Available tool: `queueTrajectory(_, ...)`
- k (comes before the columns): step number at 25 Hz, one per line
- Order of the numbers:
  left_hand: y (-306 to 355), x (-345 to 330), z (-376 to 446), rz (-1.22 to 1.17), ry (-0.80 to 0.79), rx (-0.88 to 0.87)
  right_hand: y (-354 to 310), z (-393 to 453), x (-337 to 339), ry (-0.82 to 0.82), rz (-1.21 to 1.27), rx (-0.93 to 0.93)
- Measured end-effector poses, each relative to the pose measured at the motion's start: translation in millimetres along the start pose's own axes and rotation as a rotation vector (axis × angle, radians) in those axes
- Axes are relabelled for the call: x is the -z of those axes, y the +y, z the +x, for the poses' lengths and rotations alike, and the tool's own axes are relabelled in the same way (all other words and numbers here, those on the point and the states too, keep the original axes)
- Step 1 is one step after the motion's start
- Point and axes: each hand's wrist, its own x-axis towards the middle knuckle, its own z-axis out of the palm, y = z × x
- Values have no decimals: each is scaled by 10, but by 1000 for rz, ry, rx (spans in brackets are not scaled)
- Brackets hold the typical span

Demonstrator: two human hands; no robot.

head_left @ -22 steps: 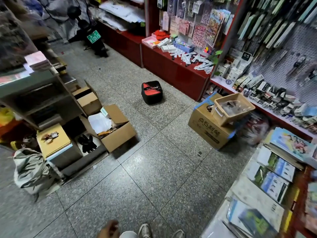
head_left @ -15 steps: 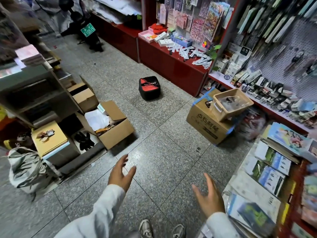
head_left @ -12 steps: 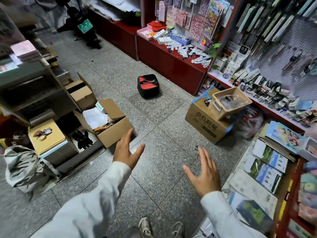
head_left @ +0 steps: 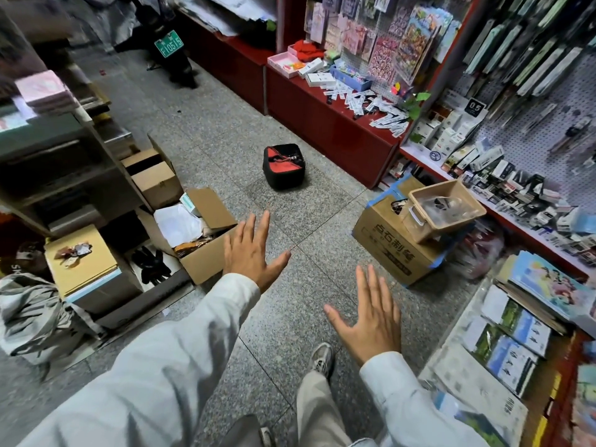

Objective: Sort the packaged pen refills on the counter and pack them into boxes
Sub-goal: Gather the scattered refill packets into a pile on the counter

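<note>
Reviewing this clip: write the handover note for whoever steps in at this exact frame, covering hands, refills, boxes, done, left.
Left hand: open, fingers spread, held out over the floor, holding nothing.
Right hand: open, fingers spread, empty.
Packaged pen refills: loose and scattered on the red counter ahead, across the aisle, out of either hand's touch.
Small white boxes: on the same counter, behind the refills; contents cannot be told.
Done: nothing visibly sorted or packed.
Left: walk to the counter, sort the refills, pack them into boxes.

I have one camera, up on the head. It looks forward and down at the floor point(head_left: 290, 317), far below. Edges look blurry.
</note>
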Motion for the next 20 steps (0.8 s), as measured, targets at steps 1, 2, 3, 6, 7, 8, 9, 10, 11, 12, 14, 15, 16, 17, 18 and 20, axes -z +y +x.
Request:
queueTrajectory(1,-6,-71,88,3,-14,19,39,148,-44,-28,9,-10)
queueTrajectory(2,-8,-148,195,7,-33,41,79,313,-84,-52,17,-19)
queueTrajectory(3,-9,-209,299,5,-56,62,121,471,-128,-66,26,-20)
queueTrajectory(6,76,-390,716,11,-123,128,278,1035,-233,-127,49,-34)
queueTrajectory(7,140,-428,881,6,-145,148,330,1244,-261,-150,48,-30)
queueTrajectory(8,206,-463,1046,-3,-157,161,372,1443,-284,-165,54,-23)
queueTrajectory(9,279,-489,1216,-6,-159,165,401,1640,-300,-174,62,-16)
queueTrajectory(10,346,-503,1398,0,-158,169,413,1844,-297,-183,61,-11)
queueTrajectory(11,384,-525,1564,-15,-149,178,425,2027,-301,-185,70,-5)
queueTrajectory(12,409,-534,1705,-28,-151,186,434,2191,-304,-200,69,-3)
queueTrajectory(14,439,-578,1977,-59,-155,207,435,2513,-327,-240,74,-20)
queueTrajectory(15,439,-600,2134,-76,-159,225,415,2683,-338,-249,70,-19)
queueTrajectory(16,424,-626,2315,-104,-162,252,392,2869,-353,-258,69,-12)
queueTrajectory(17,393,-670,2509,-128,-161,278,379,3075,-388,-270,64,-3)
queueTrajectory(18,357,-716,2706,-141,-163,300,366,3302,-427,-289,51,-8)
queueTrajectory(20,279,-808,3148,-171,-155,310,325,3766,-502,-295,34,-26)
